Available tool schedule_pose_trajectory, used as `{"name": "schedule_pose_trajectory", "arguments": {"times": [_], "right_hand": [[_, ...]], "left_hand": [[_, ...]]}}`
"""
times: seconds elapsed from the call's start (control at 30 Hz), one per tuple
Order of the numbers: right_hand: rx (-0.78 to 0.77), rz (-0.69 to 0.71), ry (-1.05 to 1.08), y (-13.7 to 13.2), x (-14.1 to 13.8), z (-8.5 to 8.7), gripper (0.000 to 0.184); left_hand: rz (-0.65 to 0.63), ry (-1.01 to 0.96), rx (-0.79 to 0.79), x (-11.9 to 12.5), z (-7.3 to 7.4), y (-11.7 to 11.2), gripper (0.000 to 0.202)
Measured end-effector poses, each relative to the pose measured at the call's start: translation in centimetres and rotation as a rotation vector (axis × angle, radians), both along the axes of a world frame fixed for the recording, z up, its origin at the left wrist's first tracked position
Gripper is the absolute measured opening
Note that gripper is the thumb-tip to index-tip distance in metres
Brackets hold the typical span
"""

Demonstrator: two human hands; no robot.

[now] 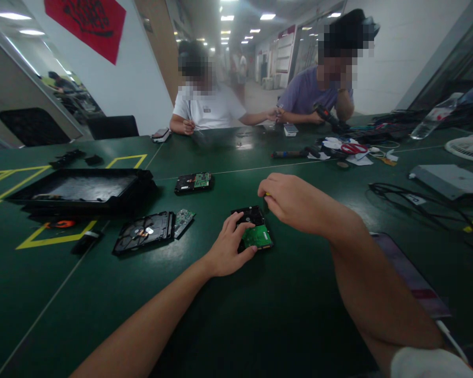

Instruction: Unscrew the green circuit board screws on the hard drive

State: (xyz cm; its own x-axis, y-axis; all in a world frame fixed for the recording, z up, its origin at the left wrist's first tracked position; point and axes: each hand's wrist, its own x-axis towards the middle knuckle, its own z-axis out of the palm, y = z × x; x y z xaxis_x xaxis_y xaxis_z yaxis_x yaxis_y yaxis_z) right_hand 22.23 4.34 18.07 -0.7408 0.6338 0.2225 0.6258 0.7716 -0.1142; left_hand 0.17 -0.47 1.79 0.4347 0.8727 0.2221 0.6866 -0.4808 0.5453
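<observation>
A hard drive [265,236] with a green circuit board facing up lies on the table in front of me. My left hand [230,247] grips it from the left, fingers spread across the board and thumb at its near edge. Over the drive's far right corner, my right hand [289,202] is closed around a screwdriver [267,194]; only a bit of yellow shows, the rest is hidden by the fingers. Another hard drive [194,182] rests farther back. To the left lie an opened drive casing [144,232] and a loose circuit board [184,222].
Black stacked trays [82,191] stand at left. On the right are a phone [410,273], black cables [418,202], a grey box [451,180] and a water bottle [435,118]. Two people sit across the green table [220,320], near a cluttered pile of tools and scraps [350,148].
</observation>
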Motion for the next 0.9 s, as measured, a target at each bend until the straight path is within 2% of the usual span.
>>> {"name": "schedule_pose_trajectory", "arguments": {"times": [0.9], "right_hand": [[0.002,-0.022,-0.007,0.29,0.14,0.26,0.026]], "left_hand": [[0.004,0.046,0.018,-0.05,-0.53,0.18,0.053]]}}
